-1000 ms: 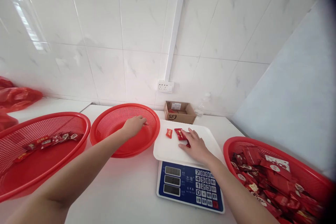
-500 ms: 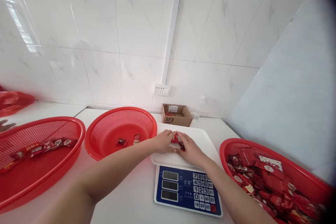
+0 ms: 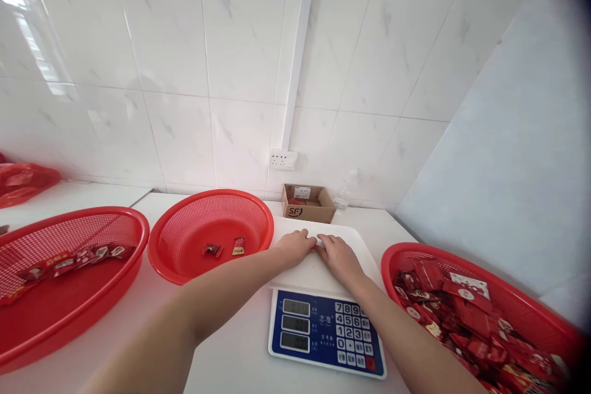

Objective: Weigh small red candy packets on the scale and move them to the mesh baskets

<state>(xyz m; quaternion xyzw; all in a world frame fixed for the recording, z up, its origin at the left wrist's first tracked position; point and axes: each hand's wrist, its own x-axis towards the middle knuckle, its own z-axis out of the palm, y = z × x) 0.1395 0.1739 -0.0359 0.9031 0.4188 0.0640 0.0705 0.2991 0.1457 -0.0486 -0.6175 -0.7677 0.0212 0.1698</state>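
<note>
Both hands meet over the white pan [image 3: 318,274] of a scale, fingertips nearly touching. My left hand [image 3: 295,249] is closed, fingers curled, and whatever it may hold is hidden. My right hand [image 3: 339,258] has its fingers bent together beside it; anything under them is out of sight. In front of the pan is the scale's blue keypad panel [image 3: 327,333]. To the left a round red basket [image 3: 184,258] holds a dark red wrapped candy [image 3: 212,250] and a red and cream one [image 3: 238,246].
A large red basket [image 3: 392,258] on the right holds many red packets [image 3: 475,314]. Another red basket [image 3: 92,314] at the left has a row of packets. Behind the scale stand a small cardboard box [image 3: 308,212] and a clear bottle [image 3: 342,196].
The red and dark packets seen between my hands are no longer visible. My fingers have curled in more. The view has shifted slightly, and a hand at the far left edge has mostly left view.
</note>
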